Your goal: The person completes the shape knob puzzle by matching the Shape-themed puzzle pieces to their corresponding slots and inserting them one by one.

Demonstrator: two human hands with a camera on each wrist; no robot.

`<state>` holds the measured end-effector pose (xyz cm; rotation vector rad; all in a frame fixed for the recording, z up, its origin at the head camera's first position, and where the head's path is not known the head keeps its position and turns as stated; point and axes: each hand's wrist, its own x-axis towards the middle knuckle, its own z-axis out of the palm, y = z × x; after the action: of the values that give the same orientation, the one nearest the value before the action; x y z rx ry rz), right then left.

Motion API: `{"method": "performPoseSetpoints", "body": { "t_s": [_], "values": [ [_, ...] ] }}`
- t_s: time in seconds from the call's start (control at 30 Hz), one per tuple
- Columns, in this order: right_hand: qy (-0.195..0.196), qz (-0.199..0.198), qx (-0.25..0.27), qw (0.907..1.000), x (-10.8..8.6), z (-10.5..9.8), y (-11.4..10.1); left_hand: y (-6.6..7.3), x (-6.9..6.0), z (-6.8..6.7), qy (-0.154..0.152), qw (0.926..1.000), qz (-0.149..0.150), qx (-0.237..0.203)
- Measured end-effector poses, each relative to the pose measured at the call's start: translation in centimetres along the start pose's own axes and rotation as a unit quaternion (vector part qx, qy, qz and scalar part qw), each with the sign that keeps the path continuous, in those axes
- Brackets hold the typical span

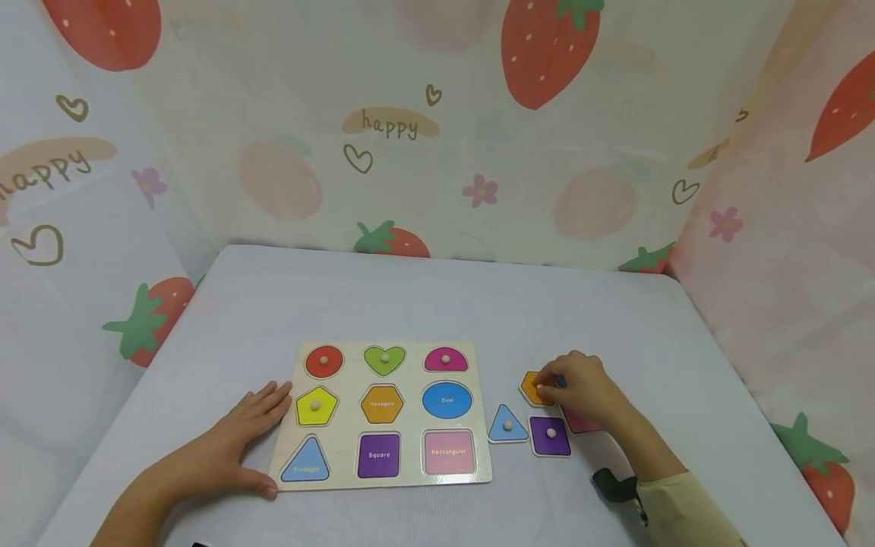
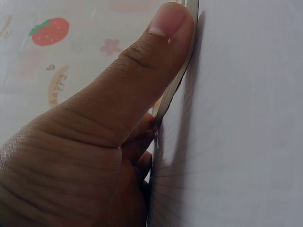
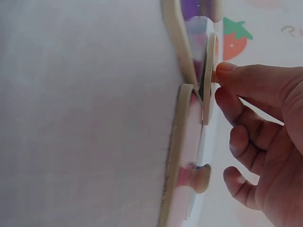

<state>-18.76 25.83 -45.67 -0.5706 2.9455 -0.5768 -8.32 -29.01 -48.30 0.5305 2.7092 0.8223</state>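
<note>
Thumb and finger of the right hand (image 1: pixel 584 389) pinch the orange hexagon piece (image 1: pixel 529 389) by its knob (image 3: pixel 214 77), right of the board (image 1: pixel 343 460); other fingers loosely curled; whether the piece is off the table (image 1: pixel 437 296), cannot tell; pink piece (image 1: pixel 581 421) just beside it, partly covered by the hand; bit of blue (image 1: pixel 561 381) shows by the fingers, too hidden to identify; purple square piece (image 1: pixel 549 447) nearer the wearer, knob up; blue triangle piece (image 1: pixel 500 432) between that and the board's right edge; left hand (image 1: pixel 222 448) on the other side, fingers straight, thumb spread apart, touching the board's left edge and near corner; board flat on the table; red circle (image 1: pixel 315 368), green heart (image 1: pixel 385 369), magenta half-round (image 1: pixel 434 364) and yellow pentagon (image 1: pixel 324 414) sit in it, knobs showing; spots printed Hexagon (image 1: pixel 381 414), Oval (image 1: pixel 447 409), Triangle (image 1: pixel 307 458), Square (image 1: pixel 379 467) and Rectangular (image 1: pixel 448 463) show flat colour; beige sleeve (image 1: pixel 683 509) and black device (image 1: pixel 613 486) near right wrist; strawberry-print cloth (image 1: pixel 307 45) behind.
</note>
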Motion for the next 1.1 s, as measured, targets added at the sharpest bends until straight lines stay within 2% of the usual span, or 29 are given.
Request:
{"method": "performPoseSetpoints", "body": {
  "t_s": [0.27,0.53,0.73,1.1],
  "values": [
    [0.019,-0.019,0.011,0.9996,0.4,-0.9,-0.8,0.0,0.0,0.0,-0.002,1.0,0.004,-0.002],
    [0.049,-0.054,0.037,0.9966,1.1,-1.6,-2.9,0.3,-0.1,-0.1,-0.005,0.9998,-0.015,-0.01],
    [0.045,-0.047,0.045,0.9969,1.9,-1.6,-5.0,0.3,-0.2,0.0,-0.002,0.9999,-0.007,-0.007],
    [0.047,-0.064,0.053,0.9954,3.1,-1.0,-8.4,0.3,-0.1,-0.1,0.005,0.9999,0.008,-0.003]
  ]
}}
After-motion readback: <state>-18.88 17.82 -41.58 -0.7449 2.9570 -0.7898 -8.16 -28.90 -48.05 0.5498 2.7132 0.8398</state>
